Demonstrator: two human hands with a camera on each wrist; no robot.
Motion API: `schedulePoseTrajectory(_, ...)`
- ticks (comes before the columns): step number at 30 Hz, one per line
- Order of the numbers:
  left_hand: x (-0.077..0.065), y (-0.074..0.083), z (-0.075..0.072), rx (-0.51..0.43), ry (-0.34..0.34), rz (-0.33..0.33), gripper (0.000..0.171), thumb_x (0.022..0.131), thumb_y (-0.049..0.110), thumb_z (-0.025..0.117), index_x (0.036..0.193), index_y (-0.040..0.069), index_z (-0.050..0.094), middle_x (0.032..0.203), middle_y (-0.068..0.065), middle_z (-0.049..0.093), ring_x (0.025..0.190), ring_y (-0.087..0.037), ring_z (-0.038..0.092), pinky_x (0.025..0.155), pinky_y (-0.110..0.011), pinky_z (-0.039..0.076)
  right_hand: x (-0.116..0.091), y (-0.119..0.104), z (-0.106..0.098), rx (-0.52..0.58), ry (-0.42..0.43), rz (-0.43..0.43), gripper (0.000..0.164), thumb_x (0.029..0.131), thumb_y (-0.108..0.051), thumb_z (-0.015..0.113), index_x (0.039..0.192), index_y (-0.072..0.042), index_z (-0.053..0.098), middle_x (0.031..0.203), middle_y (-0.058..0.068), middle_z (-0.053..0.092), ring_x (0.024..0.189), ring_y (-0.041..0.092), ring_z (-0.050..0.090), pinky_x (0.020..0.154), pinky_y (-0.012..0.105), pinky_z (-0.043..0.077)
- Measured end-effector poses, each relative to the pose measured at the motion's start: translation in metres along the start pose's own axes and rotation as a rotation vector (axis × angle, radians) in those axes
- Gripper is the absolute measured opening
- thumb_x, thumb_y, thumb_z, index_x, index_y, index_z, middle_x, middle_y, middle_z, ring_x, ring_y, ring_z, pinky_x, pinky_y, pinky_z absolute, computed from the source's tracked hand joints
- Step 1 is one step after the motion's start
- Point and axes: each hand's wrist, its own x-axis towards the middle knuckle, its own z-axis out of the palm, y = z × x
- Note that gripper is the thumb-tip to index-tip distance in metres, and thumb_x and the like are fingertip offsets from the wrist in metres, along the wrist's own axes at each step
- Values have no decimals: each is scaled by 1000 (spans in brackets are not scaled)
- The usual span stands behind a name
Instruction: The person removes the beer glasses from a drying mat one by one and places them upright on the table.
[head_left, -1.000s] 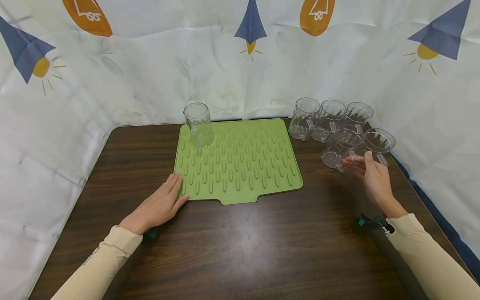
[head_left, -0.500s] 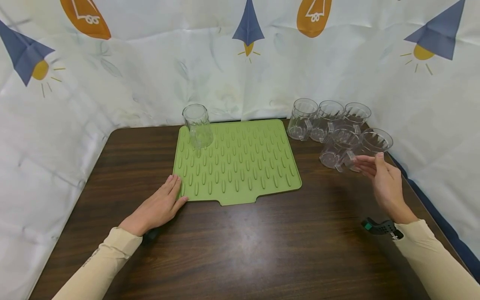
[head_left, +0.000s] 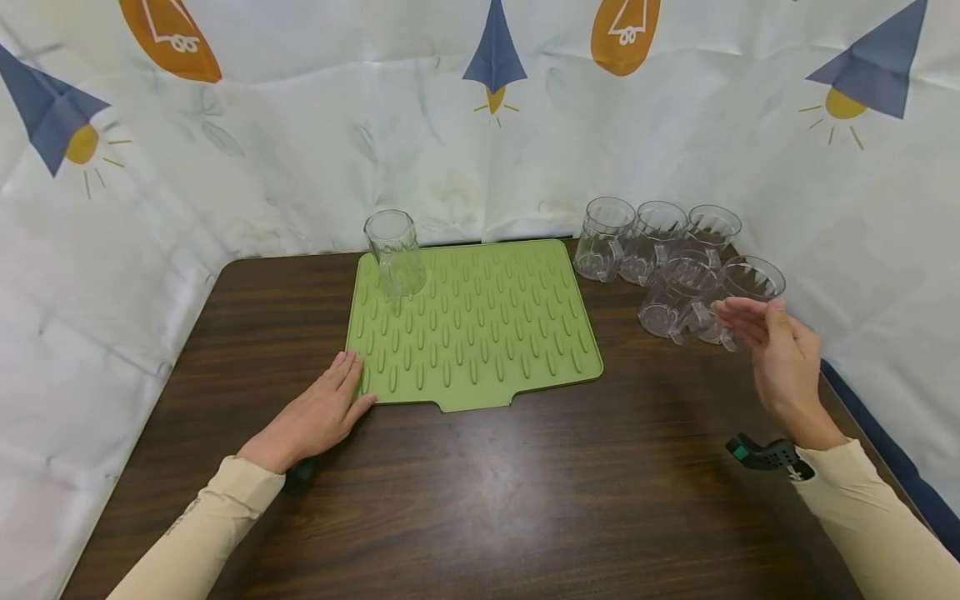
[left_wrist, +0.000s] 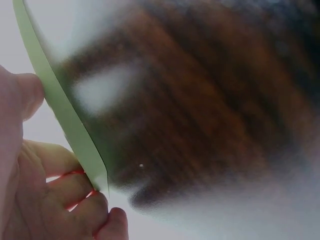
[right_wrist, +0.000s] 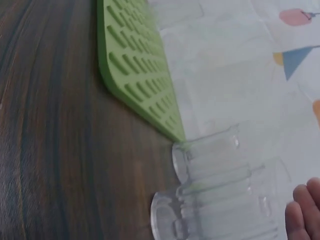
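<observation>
My left hand (head_left: pixel 315 414) lies flat at the near left corner of a green ridged drying mat (head_left: pixel 480 333), fingertips on its edge. In the left wrist view, its fingers (left_wrist: pixel 75 192) touch the mat's edge. My right hand (head_left: pixel 783 367) hovers beside the front right clear glass mug (head_left: pixel 752 275), partly covering it, fingers loosely bent and nothing gripped. Whether the fingertips touch that mug cannot be made out. Another mug (head_left: pixel 667 304) stands just left of it. One clear mug (head_left: pixel 401 258) is upright on the mat's far left corner.
Behind the front pair, a row of clear mugs (head_left: pixel 603 242) stands along the back edge of the dark wooden table (head_left: pixel 480 500), close to the mat's right side. White printed cloth (head_left: pixel 300 150) hangs behind and on both sides.
My right hand has shifted right, from in front of the two front mugs to beside the right one. My left hand stays on the mat, and the mugs stand where they were.
</observation>
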Motion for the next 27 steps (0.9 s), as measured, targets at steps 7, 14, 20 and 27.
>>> schedulePoseTrajectory(7,-1,-1,1,-7,2,-2,74,111,38,46,160,-12,21,169,-34,16,158,-51,18,127,-65,25,3,2,18,60,-75,-102,46,112,-15,42,125,26,58,115,15,79,106,20,78,95,26,61)
schedulePoseTrajectory(14,-2,-1,1,0,0,-3,75,112,40,45,160,-11,21,169,-34,15,158,-50,17,127,-64,25,8,10,39,94,-178,-155,41,112,-6,39,129,29,52,118,18,78,107,23,77,94,27,61)
schedulePoseTrajectory(20,-3,-2,1,7,5,-1,73,112,38,45,159,-12,22,169,-34,17,158,-51,18,127,-64,26,15,20,56,136,-256,-169,40,112,-5,38,130,27,53,120,18,77,110,24,76,97,28,60)
schedulePoseTrajectory(27,-1,0,2,34,1,9,73,111,36,47,159,-13,22,169,-34,16,158,-51,18,127,-63,26,21,31,72,128,-287,-129,39,112,-9,40,133,19,57,122,14,76,111,21,75,97,27,60)
